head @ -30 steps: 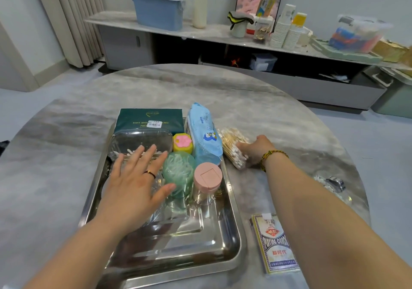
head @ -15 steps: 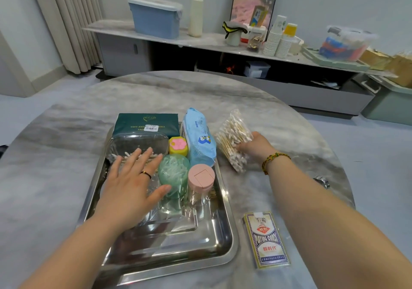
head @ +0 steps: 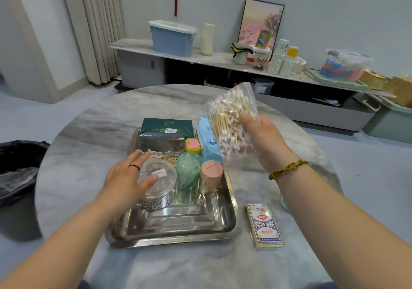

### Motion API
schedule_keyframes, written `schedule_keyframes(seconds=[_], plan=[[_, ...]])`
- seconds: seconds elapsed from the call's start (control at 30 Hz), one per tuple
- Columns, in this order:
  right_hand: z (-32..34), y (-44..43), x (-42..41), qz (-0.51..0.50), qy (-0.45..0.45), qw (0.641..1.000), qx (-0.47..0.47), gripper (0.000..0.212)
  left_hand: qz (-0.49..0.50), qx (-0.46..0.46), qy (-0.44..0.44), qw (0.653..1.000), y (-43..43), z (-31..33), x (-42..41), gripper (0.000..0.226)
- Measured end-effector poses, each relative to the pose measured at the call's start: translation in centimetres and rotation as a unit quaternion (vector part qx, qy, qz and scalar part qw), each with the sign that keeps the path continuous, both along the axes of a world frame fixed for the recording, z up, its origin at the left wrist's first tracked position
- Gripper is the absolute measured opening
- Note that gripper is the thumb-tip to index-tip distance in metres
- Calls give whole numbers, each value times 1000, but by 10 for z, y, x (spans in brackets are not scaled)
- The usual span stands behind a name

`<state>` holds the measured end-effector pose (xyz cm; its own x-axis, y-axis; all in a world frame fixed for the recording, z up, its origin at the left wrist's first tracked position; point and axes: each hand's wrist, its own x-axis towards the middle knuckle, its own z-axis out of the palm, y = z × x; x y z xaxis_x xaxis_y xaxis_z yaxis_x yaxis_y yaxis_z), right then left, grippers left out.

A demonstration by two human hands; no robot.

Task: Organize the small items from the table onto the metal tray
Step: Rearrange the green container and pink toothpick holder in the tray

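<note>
The right hand [head: 260, 137] is gripping the cotton-swab bag [head: 231, 119], its long axis upright; the metal tray [head: 178, 228] is lying down-left of it.

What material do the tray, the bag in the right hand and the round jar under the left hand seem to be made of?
Tray: polished metal, probably stainless steel; it mirrors the items on it.
Bag: thin clear plastic film; the cotton swabs show through and it crinkles.
Round jar: clear and rigid, plastic or glass; the look leaves that open.

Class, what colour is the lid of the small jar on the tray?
Pink lid, seen in the head view.
</note>
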<state>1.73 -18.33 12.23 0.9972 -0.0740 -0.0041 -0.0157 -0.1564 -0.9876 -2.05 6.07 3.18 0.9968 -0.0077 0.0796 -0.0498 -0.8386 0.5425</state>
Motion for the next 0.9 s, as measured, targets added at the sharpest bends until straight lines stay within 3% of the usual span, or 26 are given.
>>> schedule_keyframes(seconds=[0.1,0.23,0.37,0.5,0.63,0.7,0.8,0.9], plan=[[-4,15,-17,97,-14,995,-33,5,7,-122,49,991,12,5,-13,52],[-19,35,-29,229,-2,966,-118,18,28,-240,117,963,21,0,-25,42],[-41,55,-38,305,-6,915,-264,18,63,-289,95,951,24,1,-24,36],[-61,73,-46,331,4,893,-305,23,76,-286,60,953,21,8,-26,35],[-79,86,-49,322,11,899,-297,19,53,-294,42,953,19,12,-29,35],[-89,92,-53,293,19,913,-284,28,23,-287,39,957,18,13,-30,36],[-98,98,-58,249,27,929,-273,38,-38,-214,34,976,17,10,-32,50],[-102,103,-59,213,12,931,-297,17,-82,-128,21,988,13,1,-29,67]])
